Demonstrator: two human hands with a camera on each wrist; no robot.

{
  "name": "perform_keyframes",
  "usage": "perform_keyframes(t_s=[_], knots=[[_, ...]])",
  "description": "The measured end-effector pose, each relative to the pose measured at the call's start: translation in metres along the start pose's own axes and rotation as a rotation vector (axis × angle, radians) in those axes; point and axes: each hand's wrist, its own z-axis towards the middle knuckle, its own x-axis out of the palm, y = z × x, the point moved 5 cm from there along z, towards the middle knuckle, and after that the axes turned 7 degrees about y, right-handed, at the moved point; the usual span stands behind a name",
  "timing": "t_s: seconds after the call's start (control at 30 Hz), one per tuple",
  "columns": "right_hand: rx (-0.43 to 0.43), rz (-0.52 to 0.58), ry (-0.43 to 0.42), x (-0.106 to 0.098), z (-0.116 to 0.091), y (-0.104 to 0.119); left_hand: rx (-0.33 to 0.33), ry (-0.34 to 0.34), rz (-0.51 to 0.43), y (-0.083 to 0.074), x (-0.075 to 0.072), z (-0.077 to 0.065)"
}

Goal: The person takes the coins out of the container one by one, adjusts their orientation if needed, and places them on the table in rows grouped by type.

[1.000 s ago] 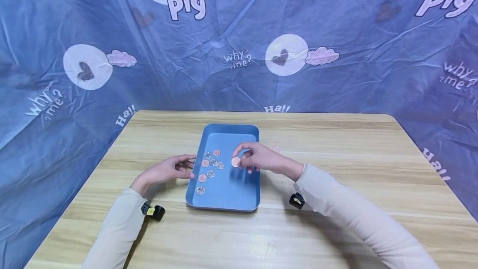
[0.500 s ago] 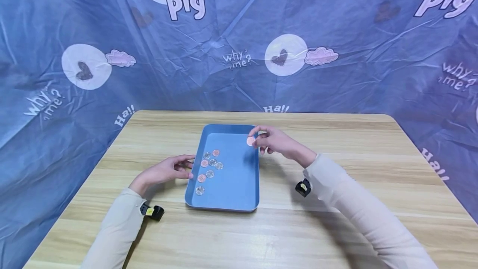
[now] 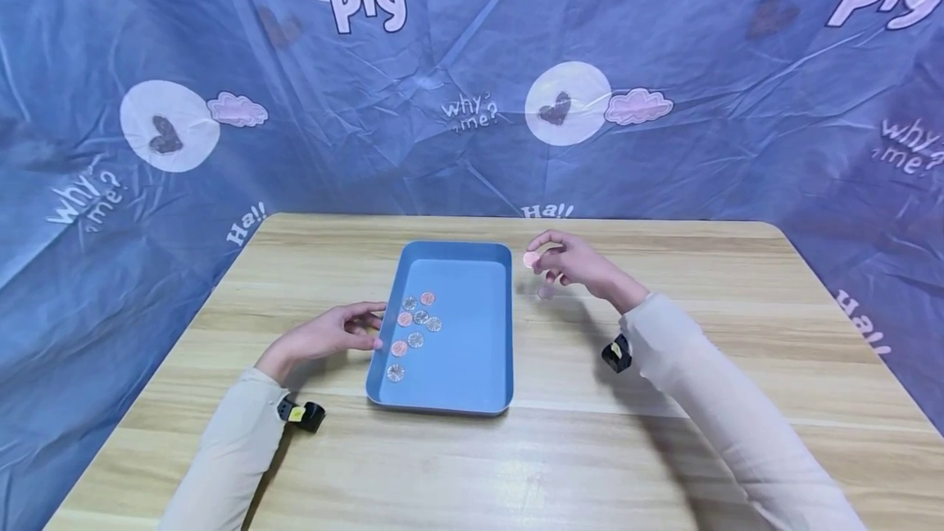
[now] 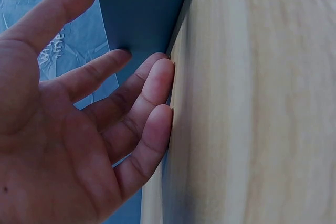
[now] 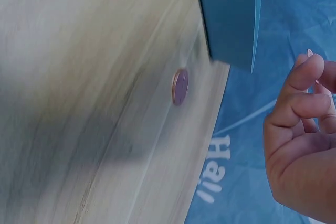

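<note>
A blue tray (image 3: 472, 367) lies on the table, with several silver coins (image 3: 416, 340) and 3 copper-coloured coins (image 3: 399, 348) inside along its left half. My left hand (image 3: 324, 336) touches the tray's left wall with its thumb and fingertips, the fingers loosely extended; in the left wrist view the lower fingers rest by the tabletop. Past the tray's right rim, my right hand (image 3: 583, 265) pinches a copper-coloured coin (image 3: 530, 260) above the table. Beneath that hand another copper-coloured coin (image 5: 180, 86) lies on the wood. The held coin is barely visible in the right wrist view.
The wooden table (image 3: 664, 433) extends on all sides of the tray. Behind it hangs a wrinkled blue cloth (image 3: 472, 39) printed with words and hearts. Black wrist cameras (image 3: 616, 352) are strapped near both cuffs.
My right hand has carried the pinched coin from over the tray to the right and away from me, past the rim. The left hand and the tray's coins stay put.
</note>
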Motion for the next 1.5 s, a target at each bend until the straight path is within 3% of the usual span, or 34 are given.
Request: perform_keyframes(t_s=[0.43, 0.73, 1.5], knots=[[0.049, -0.055, -0.077, -0.025, -0.004, -0.017, -0.013, -0.008, 0.011, -0.001, 0.000, -0.002], [0.097, -0.091, -0.061, -0.036, -0.006, -0.031, -0.015, -0.009, 0.010, -0.002, 0.001, 0.000], [0.229, -0.215, 0.007, -0.032, -0.008, -0.053, -0.006, -0.002, -0.002, 0.000, -0.001, -0.001]])
